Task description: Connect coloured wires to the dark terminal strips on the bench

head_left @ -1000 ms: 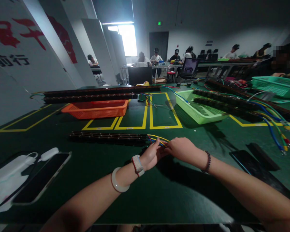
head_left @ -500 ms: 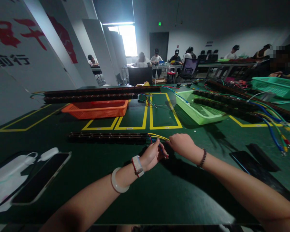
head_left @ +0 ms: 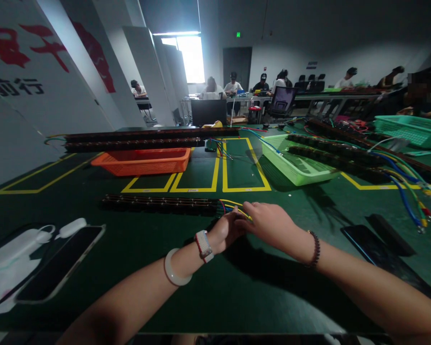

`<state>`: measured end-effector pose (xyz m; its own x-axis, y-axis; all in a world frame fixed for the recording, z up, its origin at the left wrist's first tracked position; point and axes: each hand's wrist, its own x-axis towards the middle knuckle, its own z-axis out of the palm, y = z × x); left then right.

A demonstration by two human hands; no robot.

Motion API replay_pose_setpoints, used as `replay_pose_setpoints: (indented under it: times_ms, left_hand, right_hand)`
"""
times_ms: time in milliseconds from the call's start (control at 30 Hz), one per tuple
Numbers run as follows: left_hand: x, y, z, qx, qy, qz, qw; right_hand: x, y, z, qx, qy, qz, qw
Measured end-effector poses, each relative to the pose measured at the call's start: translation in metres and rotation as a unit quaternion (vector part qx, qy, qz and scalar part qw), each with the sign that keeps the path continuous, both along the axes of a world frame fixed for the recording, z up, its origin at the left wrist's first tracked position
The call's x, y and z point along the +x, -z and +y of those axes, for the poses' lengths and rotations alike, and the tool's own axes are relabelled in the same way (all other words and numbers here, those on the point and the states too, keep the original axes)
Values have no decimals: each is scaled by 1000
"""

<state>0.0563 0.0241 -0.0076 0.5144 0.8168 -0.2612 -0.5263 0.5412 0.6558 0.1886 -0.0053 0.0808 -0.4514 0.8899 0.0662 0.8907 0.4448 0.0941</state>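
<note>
A long black strip-shaped part [head_left: 161, 203] with metal contacts along its top lies across the table. From its right end come yellow wires [head_left: 232, 201], with red and blue ones beside them. My left hand [head_left: 224, 234] is closed around the wires just off that end; its fingertips are partly covered by my other hand. Bent over from the right, my right hand [head_left: 271, 225] touches the left fingers, its own fingers curled at the wire ends. One yellow wire end shows against its knuckles. The exact pinch point is hidden.
An orange basket [head_left: 143, 163] sits under two more black strips [head_left: 129, 143]. Further strips rest on a light green basket [head_left: 298, 165]. Phones lie at left [head_left: 62, 263] and right [head_left: 380, 254], near a white charger [head_left: 25, 247]. People sit at tables behind.
My right hand has moved left and slightly down from the yellow wire ends to my left hand. The left fingers have drawn closer together. The strip stays in place.
</note>
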Motion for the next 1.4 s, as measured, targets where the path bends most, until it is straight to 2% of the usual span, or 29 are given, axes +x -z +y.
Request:
replay_pose_setpoints:
  times_ms: [100, 200, 467, 700, 967, 1200, 1300, 1400]
  left_hand:
    - [0, -3, -1, -16, -1, 6, 1000]
    - [1, -5, -3, -13, -6, 7, 1000]
    - [-1, -2, -3, 5, 3, 33, 999]
    - [-2, -4, -7, 44, 95, 22, 994]
    - [0, -2, -9, 88, 82, 51, 991]
    - [-1, -5, -10, 132, 148, 99, 975]
    - [-1, -5, -10, 141, 156, 117, 971]
    - [-1, -4, -11, 150, 159, 116, 969]
  right_hand:
    - [-3, 10, -6, -8, -55, -25, 998]
    - [-2, 15, -8, 0, -57, -48, 997]
    - [-3, 6, -11, -46, -48, -63, 996]
    - [9, 1, 5, -45, -36, -51, 997]
    - [14, 26, 31, -95, -49, -47, 993]
    - [18, 36, 40, -120, -23, -45, 991]
    - [21, 32, 41, -88, -30, -9, 996]
    - [23, 28, 42, -3, -48, 92, 995]
